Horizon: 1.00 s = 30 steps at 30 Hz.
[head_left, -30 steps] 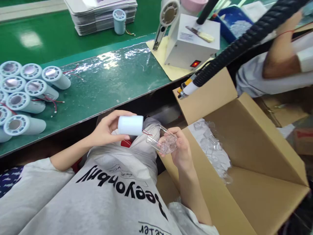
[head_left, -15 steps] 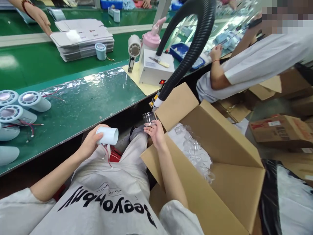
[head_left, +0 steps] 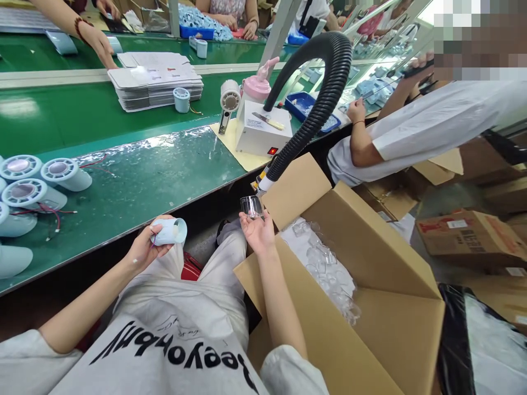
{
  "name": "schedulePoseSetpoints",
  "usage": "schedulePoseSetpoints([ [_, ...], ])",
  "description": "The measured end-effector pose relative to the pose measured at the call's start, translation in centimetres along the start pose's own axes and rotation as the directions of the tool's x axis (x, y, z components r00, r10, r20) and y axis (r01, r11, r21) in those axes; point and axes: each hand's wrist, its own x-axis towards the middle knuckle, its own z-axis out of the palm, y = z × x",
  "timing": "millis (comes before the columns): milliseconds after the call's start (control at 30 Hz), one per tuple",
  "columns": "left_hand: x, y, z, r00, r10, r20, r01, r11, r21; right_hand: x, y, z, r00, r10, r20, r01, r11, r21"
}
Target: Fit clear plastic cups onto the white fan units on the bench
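My left hand (head_left: 143,249) is closed round a pale blue cylinder housing (head_left: 169,231), held over my lap below the bench edge, its open end turned to the right. My right hand (head_left: 258,231) holds a clear plastic cup (head_left: 251,206) in its fingertips, lifted up to the nozzle (head_left: 262,184) at the end of a black corrugated hose (head_left: 319,104). Just right of that hand stands an open cardboard box (head_left: 362,263) with several more clear cups (head_left: 327,263) lying in it on white plastic.
Several pale blue cylinders (head_left: 41,178) with red wires lie at the left of the green bench (head_left: 156,170). A white control box (head_left: 262,129), a pink dispenser (head_left: 257,85) and stacked flat cartons (head_left: 154,82) stand further back. A co-worker in white (head_left: 424,123) sits at the right; other hands work across the bench.
My right hand has lifted the clear cup from beside the cylinder up to the hose nozzle. My left hand dropped the cylinder lower and leftwards. My view has tilted up.
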Motion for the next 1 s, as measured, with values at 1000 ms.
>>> schedulePoseSetpoints([
  [1000,0.1,-1.6,-1.5,0.993,-0.061,0.103,0.069,0.995,-0.077,4.6,0.8,-0.8,0.912,0.094,0.399,-0.274,0.864,0.423],
])
